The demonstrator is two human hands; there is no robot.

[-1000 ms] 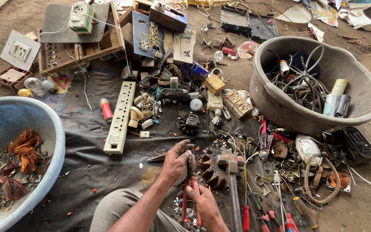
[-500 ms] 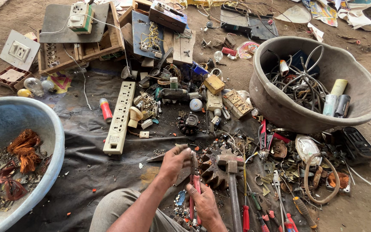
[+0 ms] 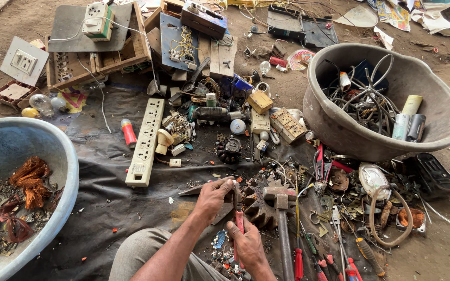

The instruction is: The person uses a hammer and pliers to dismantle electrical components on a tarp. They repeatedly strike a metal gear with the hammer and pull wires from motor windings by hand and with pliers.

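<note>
A: Far left of the grip?
B: Blue tub (image 3: 53,156) with copper wire scrap (image 3: 29,179); nearer, white power strip (image 3: 145,143) on the black sheet (image 3: 105,208)

A: The grip itself?
B: Left hand (image 3: 212,198) curled tight on a small metal part, hidden by fingers. Right hand (image 3: 246,244) pinching red-handled pliers (image 3: 238,208), tip at that part

A: Right of it?
B: Finned motor core (image 3: 259,213) just beside, then hammer (image 3: 281,218), grey basin (image 3: 339,125) of wires beyond

Our bare left hand (image 3: 212,196) is curled into a loose fist, forearm angled up from below; our bare right hand (image 3: 246,244) sits just beneath it, fingers closed.
</note>
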